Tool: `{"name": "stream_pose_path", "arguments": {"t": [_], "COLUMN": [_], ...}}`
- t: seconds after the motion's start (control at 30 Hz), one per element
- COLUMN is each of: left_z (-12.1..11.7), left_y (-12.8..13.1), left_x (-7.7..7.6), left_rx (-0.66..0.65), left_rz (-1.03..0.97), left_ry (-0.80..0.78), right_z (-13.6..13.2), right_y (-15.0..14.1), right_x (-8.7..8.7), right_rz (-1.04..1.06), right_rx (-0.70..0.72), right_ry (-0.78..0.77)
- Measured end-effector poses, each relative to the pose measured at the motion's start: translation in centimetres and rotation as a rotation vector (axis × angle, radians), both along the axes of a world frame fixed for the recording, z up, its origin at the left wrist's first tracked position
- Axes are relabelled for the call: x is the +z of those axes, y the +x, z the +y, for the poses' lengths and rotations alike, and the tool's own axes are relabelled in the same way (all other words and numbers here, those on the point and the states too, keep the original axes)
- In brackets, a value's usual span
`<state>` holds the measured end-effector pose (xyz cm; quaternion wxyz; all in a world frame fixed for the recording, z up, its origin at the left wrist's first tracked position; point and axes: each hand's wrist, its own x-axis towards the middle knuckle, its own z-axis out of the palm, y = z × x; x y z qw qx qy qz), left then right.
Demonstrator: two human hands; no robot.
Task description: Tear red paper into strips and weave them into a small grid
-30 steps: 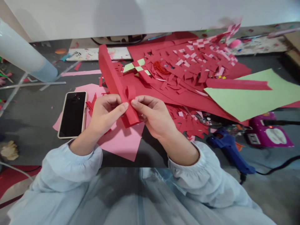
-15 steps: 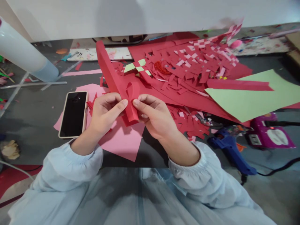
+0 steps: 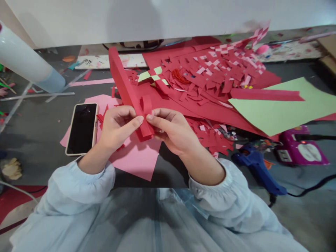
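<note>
A folded red paper strip (image 3: 121, 78) rises at a slant between my hands, with a smaller red paper loop (image 3: 147, 104) curling up beside it. My left hand (image 3: 119, 127) is closed, pinching the long strip near its lower end between thumb and fingers. Close by on the right, my right hand (image 3: 172, 129) is closed too, thumb and fingers pressed on the loop where it meets the strip. The fingers hide part of the join. Under the hands lies a pink paper sheet (image 3: 136, 161) with red scraps on it.
A phone (image 3: 81, 129) lies left of my hands. Behind them spreads a heap of red paper cutouts (image 3: 204, 75). To the right are a green sheet (image 3: 278, 119), a blue glue gun (image 3: 258, 168) and a purple power strip (image 3: 301, 150). A white cylinder (image 3: 28, 59) leans at far left.
The red loop has narrowed and turned more upright. My right thumb has shifted slightly left and down, nearer the left thumb. The left hand keeps its pinch.
</note>
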<state>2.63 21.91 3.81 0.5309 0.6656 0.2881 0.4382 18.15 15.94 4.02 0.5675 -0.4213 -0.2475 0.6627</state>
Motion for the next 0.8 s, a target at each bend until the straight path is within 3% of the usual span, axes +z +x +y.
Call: {"name": "stream_pose_path", "arguments": {"t": [0.37,0.57,0.8], "left_z": [-0.26,-0.21,-0.25], "left_y": [0.17,0.27,0.24], "left_x": [0.06,0.48,0.66], "left_rx": [0.079,0.113,0.024], "left_rz": [0.029,0.029,0.03], "left_ry": [0.031,0.033,-0.016], "right_z": [-0.08,-0.11,-0.14], "right_y": [-0.33,0.2,0.38], "right_x": [0.25,0.12,0.04], "right_rz": [-0.029,-0.009,-0.011], "right_rx": [-0.051,0.035,0.035], "right_ry": [-0.008,0.01,0.018]}}
